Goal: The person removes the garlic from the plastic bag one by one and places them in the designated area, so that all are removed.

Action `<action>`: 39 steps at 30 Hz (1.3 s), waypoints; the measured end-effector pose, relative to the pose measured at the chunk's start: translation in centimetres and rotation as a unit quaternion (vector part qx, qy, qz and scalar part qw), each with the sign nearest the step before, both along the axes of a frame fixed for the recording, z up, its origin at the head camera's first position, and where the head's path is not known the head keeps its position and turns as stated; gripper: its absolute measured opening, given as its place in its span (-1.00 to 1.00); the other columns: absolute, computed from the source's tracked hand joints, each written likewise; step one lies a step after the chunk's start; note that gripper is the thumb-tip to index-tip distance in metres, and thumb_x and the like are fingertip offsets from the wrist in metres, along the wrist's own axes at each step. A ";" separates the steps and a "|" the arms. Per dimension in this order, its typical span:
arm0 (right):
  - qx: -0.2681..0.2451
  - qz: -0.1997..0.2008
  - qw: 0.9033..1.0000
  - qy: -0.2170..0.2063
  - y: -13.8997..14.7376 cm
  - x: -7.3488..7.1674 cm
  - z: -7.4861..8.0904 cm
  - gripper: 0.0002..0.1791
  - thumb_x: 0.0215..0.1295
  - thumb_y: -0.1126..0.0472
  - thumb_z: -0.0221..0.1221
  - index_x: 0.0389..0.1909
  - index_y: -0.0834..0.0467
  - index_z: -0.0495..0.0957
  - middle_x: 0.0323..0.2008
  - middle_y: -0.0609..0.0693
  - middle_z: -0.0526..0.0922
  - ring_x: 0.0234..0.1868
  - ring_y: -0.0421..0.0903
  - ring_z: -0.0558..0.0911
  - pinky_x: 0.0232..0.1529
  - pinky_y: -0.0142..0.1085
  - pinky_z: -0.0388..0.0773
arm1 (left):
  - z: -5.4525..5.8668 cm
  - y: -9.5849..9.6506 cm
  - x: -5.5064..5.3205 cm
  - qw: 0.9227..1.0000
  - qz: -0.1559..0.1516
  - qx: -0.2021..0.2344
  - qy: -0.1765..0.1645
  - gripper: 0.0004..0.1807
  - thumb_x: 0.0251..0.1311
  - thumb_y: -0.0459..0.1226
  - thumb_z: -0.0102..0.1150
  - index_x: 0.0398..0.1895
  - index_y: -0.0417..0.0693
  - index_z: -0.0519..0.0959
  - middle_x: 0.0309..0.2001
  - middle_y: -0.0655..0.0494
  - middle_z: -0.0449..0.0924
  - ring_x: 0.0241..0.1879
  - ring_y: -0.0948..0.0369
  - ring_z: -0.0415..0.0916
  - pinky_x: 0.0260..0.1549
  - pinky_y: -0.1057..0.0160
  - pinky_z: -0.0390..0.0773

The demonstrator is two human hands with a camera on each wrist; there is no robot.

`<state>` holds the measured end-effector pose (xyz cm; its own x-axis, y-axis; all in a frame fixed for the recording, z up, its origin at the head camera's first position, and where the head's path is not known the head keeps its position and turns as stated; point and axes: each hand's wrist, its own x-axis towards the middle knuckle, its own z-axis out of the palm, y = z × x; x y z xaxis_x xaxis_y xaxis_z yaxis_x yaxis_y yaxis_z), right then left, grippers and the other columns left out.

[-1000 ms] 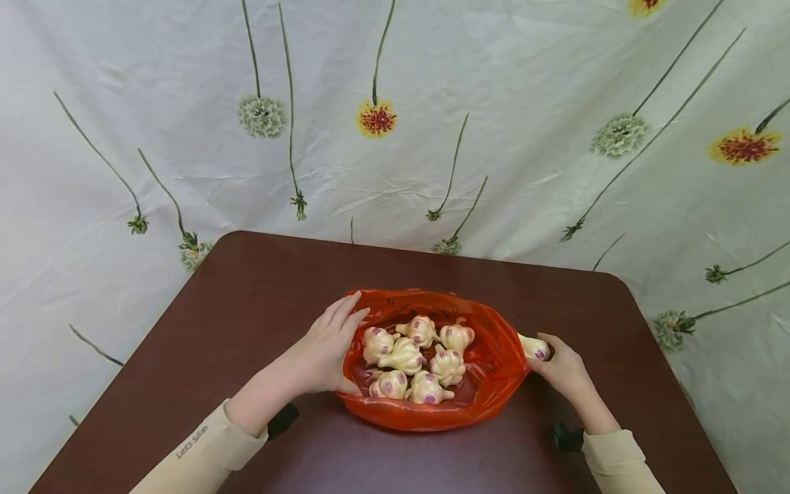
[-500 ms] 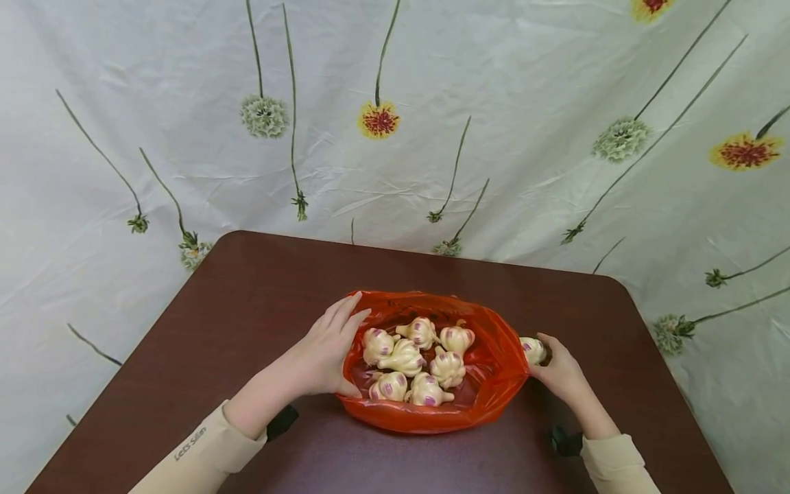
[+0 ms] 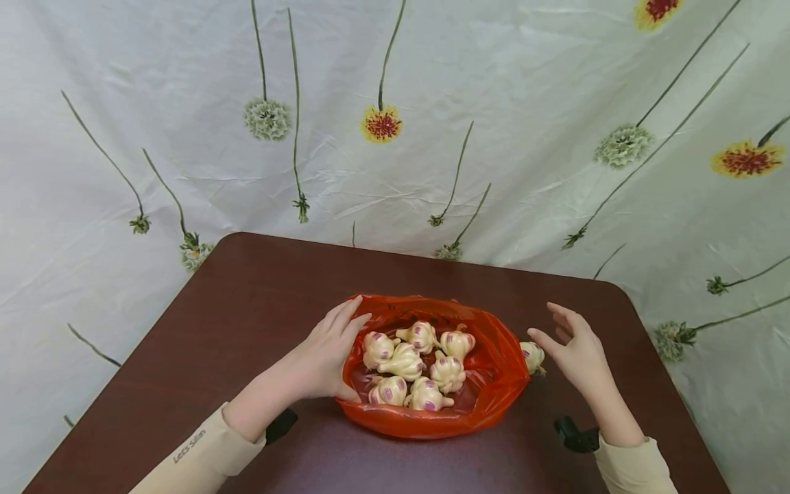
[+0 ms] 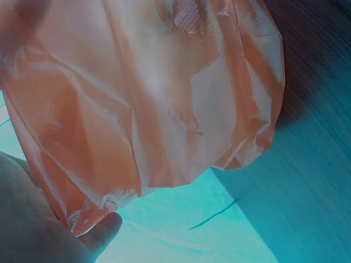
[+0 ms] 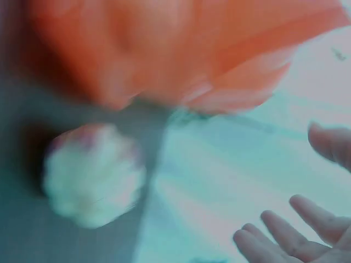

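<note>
An orange-red plastic bag (image 3: 426,427) stands with its mouth wide, several garlic bulbs (image 3: 401,361) lying inside. My left hand (image 3: 324,350) holds the bag's left rim, fingers and thumb spread along it; the left wrist view shows the thumb (image 4: 107,227) at the rim of the thin plastic (image 4: 164,109). One more garlic bulb (image 3: 533,357) lies on the table just outside the bag's right side, blurred in the right wrist view, where this bulb (image 5: 93,175) sits below the bag. Beside and above it, my right hand (image 3: 577,350) is held with fingers apart, nothing in it.
The dark brown table (image 3: 278,288) carries the bag near its middle. Behind it hangs a pale curtain (image 3: 333,158) printed with flowers. Black wrist straps (image 3: 577,436) with cameras sit below the sleeves.
My right hand has let go of the garlic bulb and moved up and to the right. The bulb was turned in the fingers before and now lies beside the bag. The left hand stays.
</note>
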<state>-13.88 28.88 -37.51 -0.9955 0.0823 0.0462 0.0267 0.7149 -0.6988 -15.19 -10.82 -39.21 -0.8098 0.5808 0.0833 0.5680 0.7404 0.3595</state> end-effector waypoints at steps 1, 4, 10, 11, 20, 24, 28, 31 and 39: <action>-0.005 0.000 1.000 0.021 -0.5 0.1 0.6 -0.27 0.34 0.01 0.25 0.41 0.26 0.25 0.38 0.31 0.31 0.37 0.26 0.36 0.27 -0.05 0.40 | 0.0 0.0 0.0 1.000 0.000 0.001 0.001 0.30 -0.42 0.04 0.68 0.42 -0.33 0.17 0.52 -0.33 -0.10 0.47 -0.25 -0.10 0.32 -0.32 0.22; -0.019 0.017 0.997 0.070 -2.2 0.3 2.1 -0.41 0.36 0.05 0.23 0.32 0.21 0.38 0.31 0.20 0.45 0.31 0.17 0.47 0.18 -0.19 0.44 | 0.1 0.0 0.1 1.000 -0.003 0.004 0.009 0.30 -0.43 0.03 0.68 0.41 -0.34 0.18 0.51 -0.33 -0.09 0.47 -0.25 -0.09 0.32 -0.31 0.22; -0.065 0.083 0.993 0.059 -5.8 -0.5 3.7 -0.51 0.35 0.12 0.24 0.25 0.16 0.47 0.26 0.13 0.52 0.30 0.13 0.51 0.21 -0.08 0.47 | 0.2 0.0 0.1 1.000 -0.006 0.007 0.019 0.31 -0.43 0.05 0.68 0.41 -0.34 0.18 0.51 -0.33 -0.08 0.47 -0.24 -0.09 0.32 -0.30 0.23; -0.071 0.091 0.992 0.052 -6.3 -0.8 3.8 -0.52 0.35 0.12 0.25 0.24 0.15 0.48 0.25 0.13 0.53 0.29 0.13 0.51 0.21 -0.06 0.48 | 0.2 0.0 0.1 1.000 -0.006 0.007 0.019 0.31 -0.44 0.06 0.68 0.41 -0.34 0.18 0.51 -0.33 -0.08 0.48 -0.24 -0.09 0.32 -0.30 0.23; -0.024 0.159 0.986 -0.039 -9.7 -2.3 1.2 -0.65 0.31 0.19 0.27 0.08 0.18 0.60 0.07 0.15 0.67 0.09 0.13 0.66 0.08 -0.03 0.61 | -0.1 0.1 0.4 1.000 -0.006 0.007 0.017 0.32 -0.47 0.06 0.69 0.41 -0.34 0.20 0.51 -0.34 -0.08 0.47 -0.25 -0.08 0.32 -0.30 0.23; 0.007 0.175 0.980 -0.093 -10.2 -2.4 -0.5 -0.64 0.25 0.20 0.30 0.06 0.19 0.61 0.03 0.12 0.69 0.06 0.11 0.65 0.06 -0.04 0.61 | -0.2 0.1 0.4 1.000 -0.011 0.004 0.027 0.33 -0.48 0.07 0.69 0.40 -0.35 0.20 0.51 -0.35 -0.07 0.47 -0.25 -0.07 0.32 -0.29 0.24; 0.019 0.166 0.978 -0.121 -10.3 -2.4 -1.7 -0.59 0.19 0.18 0.36 0.06 0.19 0.61 0.03 0.07 0.69 0.07 0.08 0.65 0.09 -0.03 0.60 | -0.2 0.1 0.3 0.999 -0.018 -0.001 0.038 0.33 -0.49 0.09 0.69 0.38 -0.36 0.21 0.50 -0.37 -0.05 0.46 -0.26 -0.05 0.32 -0.28 0.25; 0.030 0.159 0.978 -0.135 -10.3 -2.2 -2.1 -0.56 0.16 0.18 0.38 0.07 0.18 0.61 0.03 0.05 0.69 0.04 0.05 0.65 0.06 -0.04 0.60 | -0.2 0.2 0.3 0.999 -0.022 -0.003 0.043 0.33 -0.49 0.09 0.69 0.38 -0.37 0.22 0.49 -0.38 -0.05 0.46 -0.27 -0.04 0.31 -0.28 0.26; 0.064 0.159 0.973 -0.152 -10.2 -2.0 -2.7 -0.53 0.10 0.17 0.41 0.05 0.20 0.61 -0.02 0.09 0.70 0.02 0.05 0.63 0.05 -0.05 0.60 | -0.2 0.2 0.1 0.999 -0.021 -0.004 0.036 0.32 -0.50 0.07 0.70 0.38 -0.37 0.22 0.49 -0.39 -0.06 0.46 -0.27 -0.05 0.32 -0.28 0.24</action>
<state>-15.83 18.64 -40.17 -0.9389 -0.2193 -0.2654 -0.0184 0.8017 -0.5974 -15.07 -10.62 -39.45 -0.7765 0.6152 0.1362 0.6231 0.7178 0.3106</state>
